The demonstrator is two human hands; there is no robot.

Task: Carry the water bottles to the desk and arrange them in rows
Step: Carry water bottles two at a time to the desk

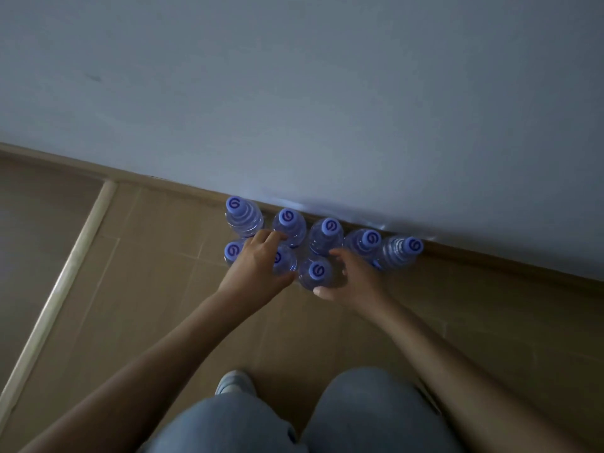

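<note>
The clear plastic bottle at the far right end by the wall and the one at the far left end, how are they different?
The far-right clear plastic bottle with a purple cap tilts over toward the right; the far-left clear plastic bottle with a purple cap stands up straight. The far-right one is at the end of the row, away from both hands; the far-left one stands just beyond the left hand. Both rest on the tan tiled floor by the wall.

Dim, underexposed frame with a cold blue cast. No direct source in view; light is soft and diffuse, shadows weak. Faint pale glints on the plain grey-white wall (327,93) just behind the clear plastic purple-capped bottles (322,243). Slight motion blur on bottles and fingers. Wide-angle bend curves the skirting line and the pale floor strip (58,282). Blue jeans (359,416) at bottom edge are soft, out of focus.
</note>
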